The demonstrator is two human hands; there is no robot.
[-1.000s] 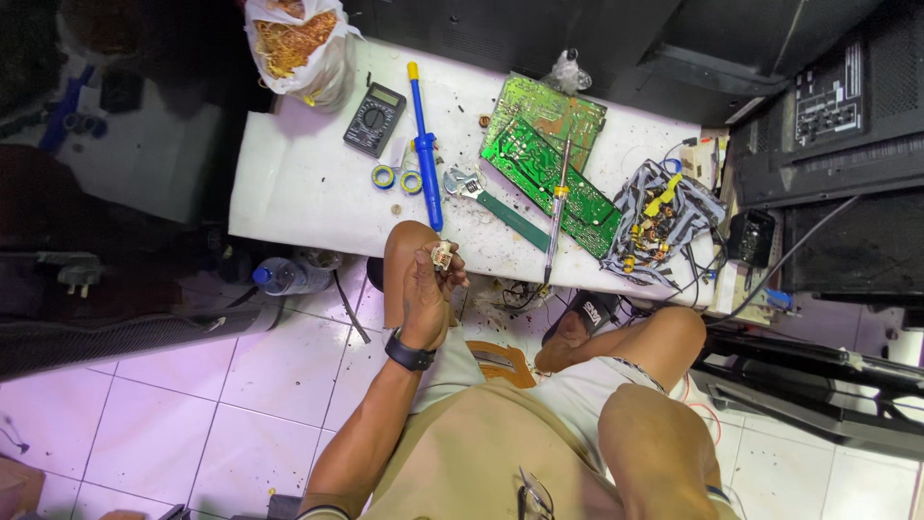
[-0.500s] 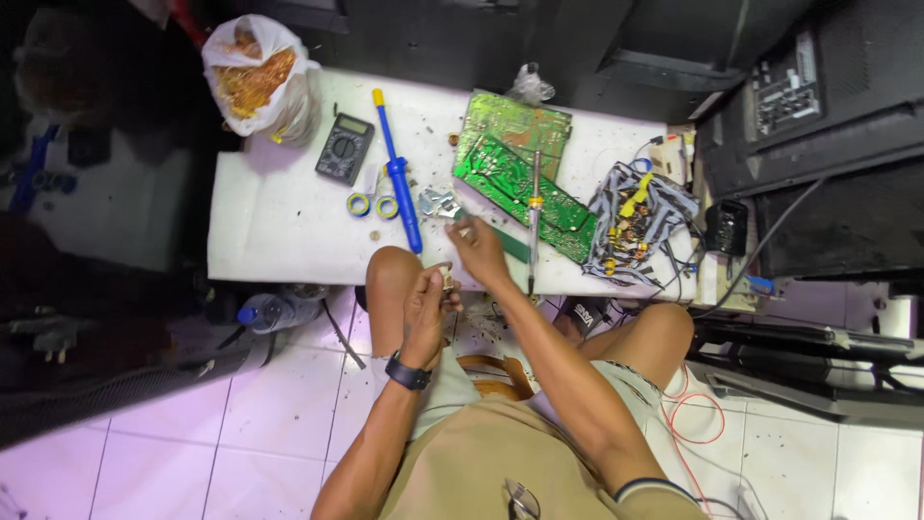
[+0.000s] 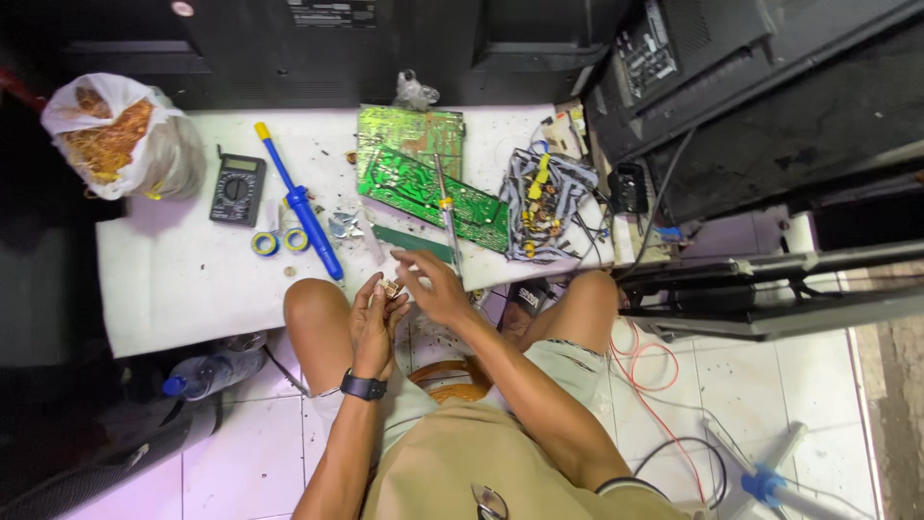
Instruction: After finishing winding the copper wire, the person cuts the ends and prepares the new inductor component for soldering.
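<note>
Small electronic component (image 3: 391,287), tan and metallic, pinched between the fingertips of the left hand (image 3: 373,323), held just above the near edge of the white work table (image 3: 183,289) and over the person's bare knees. Left hand curled closed around the part; a black wristwatch (image 3: 364,387) sits on that wrist. Right hand (image 3: 435,286) directly beside it, fingers spread and loosely open, fingertips close to the component; whether they touch it cannot be told.

On the table beyond the hands: two green circuit boards (image 3: 423,173), overlapping, with a soldering iron (image 3: 447,217) lying across the nearer one. To their left, a blue desoldering pump (image 3: 300,204), two small rolls of tape (image 3: 279,241), and a black multimeter (image 3: 237,189). At the far left corner, a clear plastic bag (image 3: 115,135) of orange-brown scraps. To the right of the boards, a tangle of wiring (image 3: 544,204) with yellow connectors. A plastic bottle (image 3: 210,371) with a blue cap lies on the tiled floor under the table's near edge.
</note>
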